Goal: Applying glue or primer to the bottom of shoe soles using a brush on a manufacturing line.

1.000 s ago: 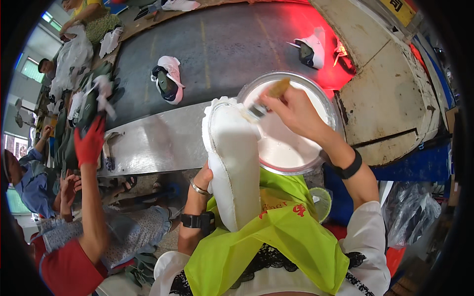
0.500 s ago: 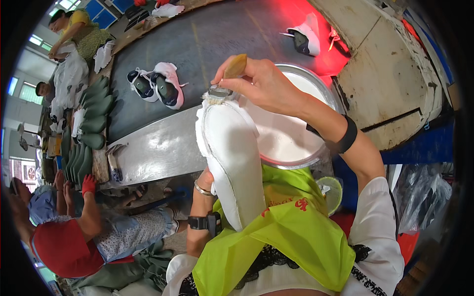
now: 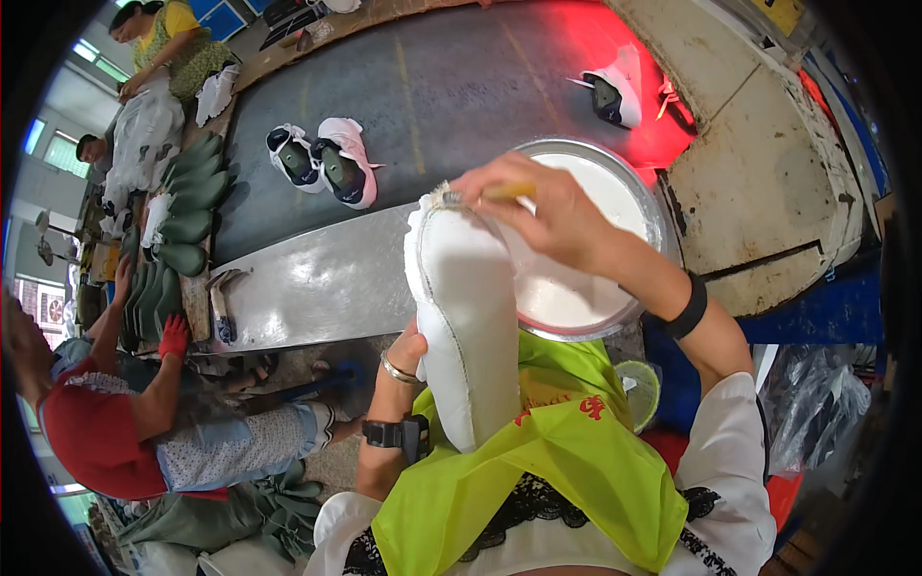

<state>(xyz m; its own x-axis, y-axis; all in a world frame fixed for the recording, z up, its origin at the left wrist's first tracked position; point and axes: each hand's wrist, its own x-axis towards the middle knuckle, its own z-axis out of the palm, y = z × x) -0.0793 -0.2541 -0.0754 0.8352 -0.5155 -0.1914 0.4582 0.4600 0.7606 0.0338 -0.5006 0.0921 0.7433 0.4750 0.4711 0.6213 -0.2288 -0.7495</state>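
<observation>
My left hand (image 3: pixel 408 350) grips the side of a white shoe upper (image 3: pixel 469 317), whose stitched bottom faces up and toe points away from me. In my right hand (image 3: pixel 552 216) is a brush with a yellowish wooden handle (image 3: pixel 511 191). Its bristles touch the toe edge of the upper. Beneath my right forearm stands a round metal basin (image 3: pixel 661 235) of white liquid (image 3: pixel 576 293). The fingers of my left hand are partly hidden behind the upper.
Two white-and-dark shoe uppers (image 3: pixel 343 165) lie on the dark conveyor belt (image 3: pixel 451 86); another shoe upper (image 3: pixel 615 94) sits under red light. A metal sheet (image 3: pixel 317 283) borders the belt. Dark green shoe lasts (image 3: pixel 197 192) line the left, near a co-worker in red (image 3: pixel 106 432).
My right hand and the brush have shifted right and slightly down along the toe edge, and the brush handle has tipped lower. The co-worker in red has leaned toward the lasts.
</observation>
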